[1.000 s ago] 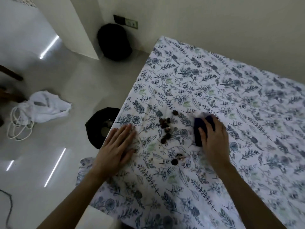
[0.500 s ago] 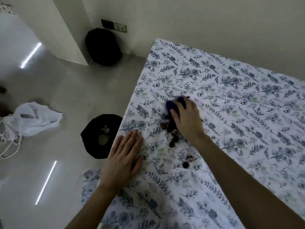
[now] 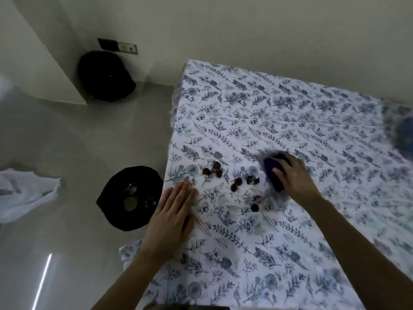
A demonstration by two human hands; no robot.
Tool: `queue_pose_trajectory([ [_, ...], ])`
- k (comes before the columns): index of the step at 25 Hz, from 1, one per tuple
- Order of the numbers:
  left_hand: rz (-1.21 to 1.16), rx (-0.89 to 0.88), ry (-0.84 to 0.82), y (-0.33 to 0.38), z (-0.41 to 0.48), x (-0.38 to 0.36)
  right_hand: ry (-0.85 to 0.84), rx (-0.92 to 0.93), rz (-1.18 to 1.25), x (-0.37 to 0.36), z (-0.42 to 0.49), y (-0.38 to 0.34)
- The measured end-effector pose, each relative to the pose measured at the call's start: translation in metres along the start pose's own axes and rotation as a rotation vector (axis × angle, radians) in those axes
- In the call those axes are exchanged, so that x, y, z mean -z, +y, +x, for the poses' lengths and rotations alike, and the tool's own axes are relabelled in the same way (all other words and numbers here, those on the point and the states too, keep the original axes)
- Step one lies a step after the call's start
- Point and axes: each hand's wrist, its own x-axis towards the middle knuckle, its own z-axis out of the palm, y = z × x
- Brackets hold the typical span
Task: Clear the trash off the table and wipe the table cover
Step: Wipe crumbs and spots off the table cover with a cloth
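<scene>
**Hand pose.** The left hand (image 3: 176, 211) is laid flat, palm down, on the table cover (image 3: 290, 113) near the left edge of the tabletop. Its fingers are straight and held together, and nothing is held. The left forearm is extended from the lower edge of the view. The right hand (image 3: 295, 177) is placed further in, knuckles up. Its fingers are curled over a dark blue wiper (image 3: 273, 173), which is pressed onto the cover. Whether the wiper is a cloth or a sponge cannot be told, as it is blurred.

**Task items.** Small brown, rounded pieces of trash (image 3: 237, 184) are scattered on the cover between the two hands. One cluster is seen just beyond the left fingertips, a second group just left of the wiper, and a few pieces nearer the person. The cover is white, printed with blue-grey leaves and flowers and some pale green. It is draped over the left edge and lightly creased.

**Surroundings.** A black bin (image 3: 138, 175) with a few items inside is seen on the floor beside the left table edge. A second black object (image 3: 106, 76) is set against the wall below a wall socket (image 3: 127, 48). A white bag (image 3: 22, 193) is seen on the floor at far left.
</scene>
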Motion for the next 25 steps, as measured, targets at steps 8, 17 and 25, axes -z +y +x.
queue_pose_trajectory([
  [8,-0.001,0.013,-0.048,0.001,-0.001,0.001,0.162,-0.470,0.074,-0.064,-0.148,-0.021],
  [17,-0.006,0.014,-0.018,0.002,-0.002,0.001,0.330,-0.677,0.223,-0.071,-0.086,-0.096],
  [25,-0.004,0.150,0.074,0.013,-0.008,-0.001,0.343,-0.455,0.193,-0.066,-0.019,-0.114],
])
